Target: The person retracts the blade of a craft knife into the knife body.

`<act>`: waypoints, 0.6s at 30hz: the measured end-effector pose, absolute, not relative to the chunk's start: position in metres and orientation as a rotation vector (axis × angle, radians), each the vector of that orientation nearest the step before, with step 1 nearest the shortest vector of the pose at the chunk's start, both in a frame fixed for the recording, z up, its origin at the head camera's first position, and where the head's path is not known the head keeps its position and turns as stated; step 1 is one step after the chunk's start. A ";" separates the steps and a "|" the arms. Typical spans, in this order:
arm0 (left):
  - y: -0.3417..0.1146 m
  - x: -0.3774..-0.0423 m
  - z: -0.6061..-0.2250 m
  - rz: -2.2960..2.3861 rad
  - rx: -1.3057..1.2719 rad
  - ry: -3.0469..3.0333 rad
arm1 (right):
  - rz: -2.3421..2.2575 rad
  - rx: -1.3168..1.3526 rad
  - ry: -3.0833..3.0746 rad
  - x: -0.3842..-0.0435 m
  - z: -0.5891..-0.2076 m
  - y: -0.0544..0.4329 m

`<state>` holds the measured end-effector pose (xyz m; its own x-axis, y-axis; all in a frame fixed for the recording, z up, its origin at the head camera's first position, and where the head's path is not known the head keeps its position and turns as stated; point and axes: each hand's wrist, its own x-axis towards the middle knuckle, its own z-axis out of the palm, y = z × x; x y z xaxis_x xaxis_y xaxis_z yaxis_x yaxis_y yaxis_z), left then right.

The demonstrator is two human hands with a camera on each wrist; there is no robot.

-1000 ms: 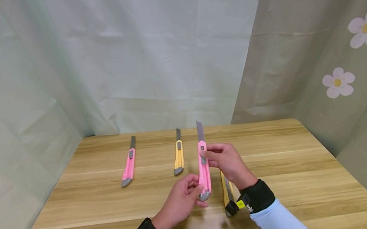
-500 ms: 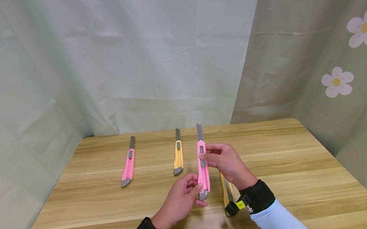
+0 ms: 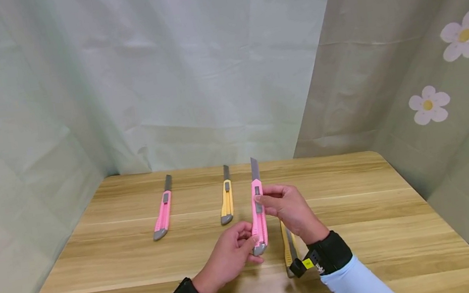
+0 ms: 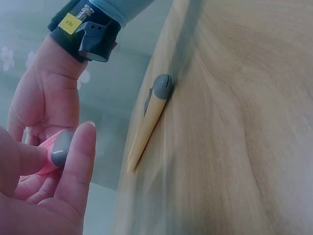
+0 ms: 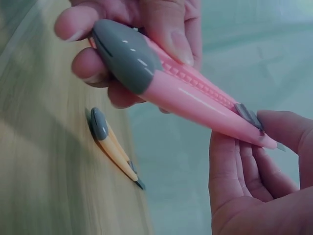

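A pink utility knife [image 3: 259,213] is held up over the table, its grey blade [image 3: 255,168] sticking out at the top. My left hand [image 3: 227,255] pinches the handle low down, beside the grey end cap [image 5: 124,54]. Higher up, my right hand [image 3: 290,208] grips the handle with the thumb on the grey slider [image 5: 248,116]. Below the right hand a yellow utility knife [image 3: 290,249] lies on the table, partly covered by that hand and its wrist camera. In the left wrist view, the fingers hide most of the pink handle.
On the wooden table [image 3: 99,270] lie another pink utility knife [image 3: 164,216] at the left and a yellow one [image 3: 226,200] in the middle, both with blades out. A pale curtain [image 3: 206,70] hangs behind the table's back edge and along both sides.
The right thumb and slider have shifted slightly toward the grey end cap, and a little less blade shows. Both hands otherwise stay nearly in place.
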<state>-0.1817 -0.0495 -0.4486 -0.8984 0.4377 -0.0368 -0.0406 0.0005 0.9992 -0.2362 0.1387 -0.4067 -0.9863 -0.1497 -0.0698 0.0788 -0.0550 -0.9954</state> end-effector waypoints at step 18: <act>-0.049 -0.181 -0.447 1.966 0.415 1.953 | -2.052 -0.070 2.133 -0.236 -0.411 0.138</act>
